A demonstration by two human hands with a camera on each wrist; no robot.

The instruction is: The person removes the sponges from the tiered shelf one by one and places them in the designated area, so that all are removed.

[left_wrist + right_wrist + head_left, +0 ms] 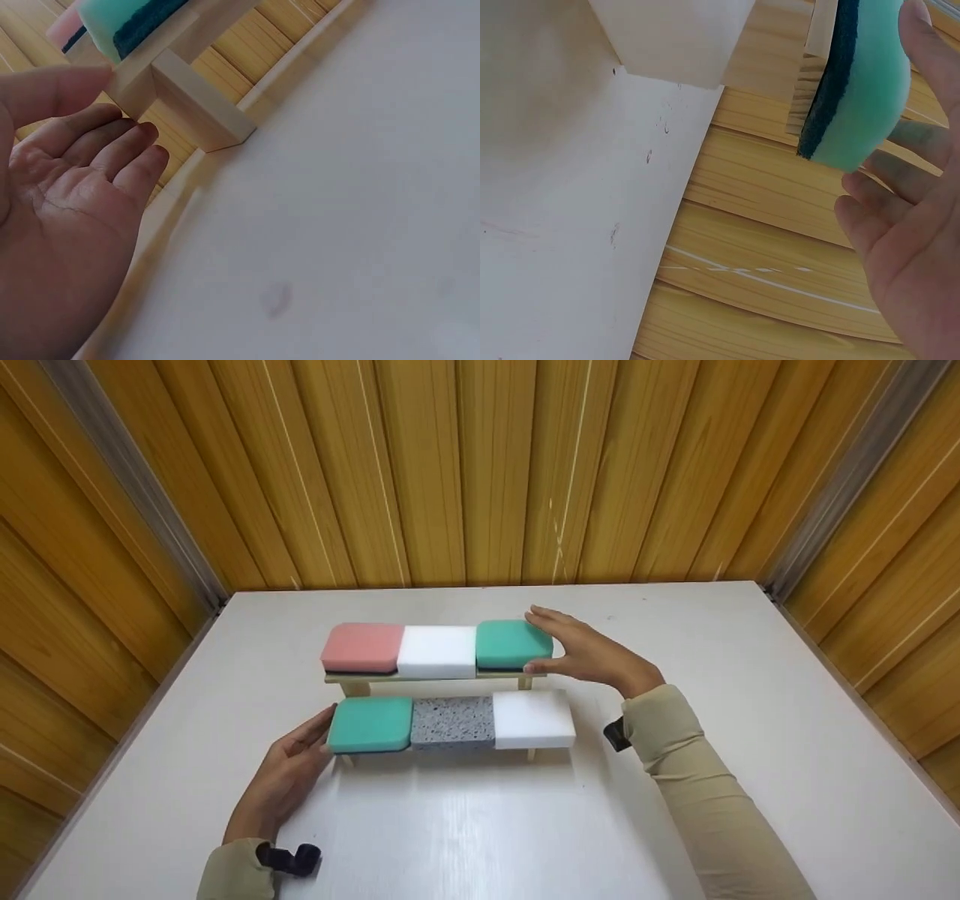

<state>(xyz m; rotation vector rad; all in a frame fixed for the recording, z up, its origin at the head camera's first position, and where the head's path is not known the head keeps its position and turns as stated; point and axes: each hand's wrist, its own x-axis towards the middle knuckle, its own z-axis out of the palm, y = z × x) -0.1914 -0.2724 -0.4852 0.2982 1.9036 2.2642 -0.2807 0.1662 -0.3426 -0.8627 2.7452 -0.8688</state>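
Note:
On the rear wooden stand (360,679) lie a pink sponge (365,646), a white sponge (437,651) and a green sponge (514,643) with a dark scouring underside. My right hand (592,654) is at that green sponge's right end, thumb on the near side, fingers spread to the far side. The lower front stand (202,105) carries another green sponge (371,724), a speckled grey block (453,721) and a second white sponge (534,720). At this stand's left end, my left hand (289,769) has its fingers extended beside the green sponge. Neither hand is curled round anything.
Both stands are on a white table (450,825), one behind the other. Yellow-brown wood-patterned panels (495,472) rise behind the table and on both sides. Black straps with small mounts (292,859) sit at the wrists.

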